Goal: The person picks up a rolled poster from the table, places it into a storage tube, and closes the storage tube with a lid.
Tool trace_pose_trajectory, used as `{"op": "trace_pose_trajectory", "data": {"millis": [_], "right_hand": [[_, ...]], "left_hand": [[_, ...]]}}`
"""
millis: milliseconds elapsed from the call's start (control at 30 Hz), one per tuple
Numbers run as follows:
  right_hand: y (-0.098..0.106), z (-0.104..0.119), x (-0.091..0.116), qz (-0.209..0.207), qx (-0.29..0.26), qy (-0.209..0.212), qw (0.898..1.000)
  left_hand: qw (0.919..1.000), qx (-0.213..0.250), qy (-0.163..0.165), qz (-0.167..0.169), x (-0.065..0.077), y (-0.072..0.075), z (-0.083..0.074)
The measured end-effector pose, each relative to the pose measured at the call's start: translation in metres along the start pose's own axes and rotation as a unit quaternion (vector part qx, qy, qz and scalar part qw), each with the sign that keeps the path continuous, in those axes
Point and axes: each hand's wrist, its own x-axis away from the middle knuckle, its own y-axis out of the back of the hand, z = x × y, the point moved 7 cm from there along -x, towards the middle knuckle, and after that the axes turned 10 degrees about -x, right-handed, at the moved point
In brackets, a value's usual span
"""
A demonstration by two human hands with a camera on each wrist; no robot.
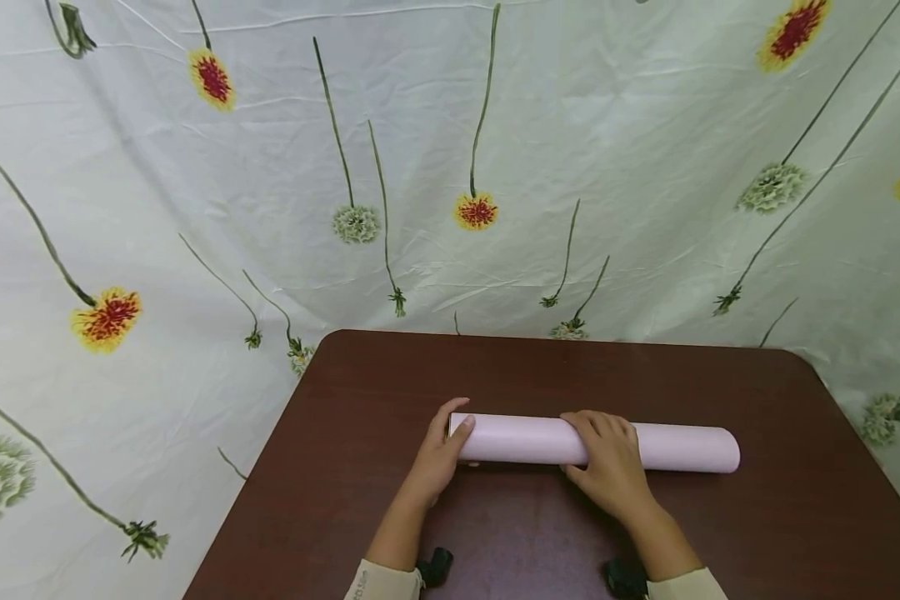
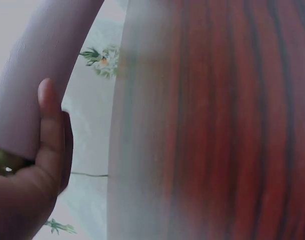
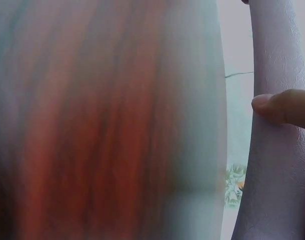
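Observation:
A long pale pink roll (image 1: 686,448), its surface finely textured in the right wrist view, lies crosswise over the brown table. My left hand (image 1: 437,454) holds its left end, thumb on the near side and fingers at the end and behind. In the left wrist view the left thumb (image 2: 51,125) lies along the roll, and something dark and shiny shows at the roll's end. Farther right, my right hand (image 1: 609,462) grips the roll around its middle, fingers over the top. Its thumb (image 3: 280,106) presses the near side. The fingertips behind the roll are hidden.
The dark brown table (image 1: 375,375) has rounded far corners. Behind it and along its left side hangs a pale cloth (image 1: 270,167) printed with flowers and stems. Small black devices (image 1: 437,567) sit at both wrists, beside cream sleeves (image 1: 382,582).

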Motion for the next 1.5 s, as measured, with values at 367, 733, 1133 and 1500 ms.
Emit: {"op": "trace_pose_trajectory", "data": {"millis": [367,733,1133,1500], "right_hand": [[-0.009,0.005,0.001,-0.003,0.018,0.004,1.000],[-0.010,0.006,0.001,0.010,0.017,-0.012,1.000],[-0.012,0.009,-0.002,0.014,0.016,-0.004,1.000],[-0.011,0.010,-0.002,0.029,-0.038,0.020,0.999]], "left_hand": [[0.9987,-0.004,0.032,-0.040,0.000,-0.001,0.006],[0.9982,0.010,0.052,-0.028,0.001,-0.003,0.009],[0.9971,-0.008,0.064,-0.039,-0.001,0.004,0.011],[0.9905,-0.020,0.105,-0.086,-0.004,0.020,0.021]]}}
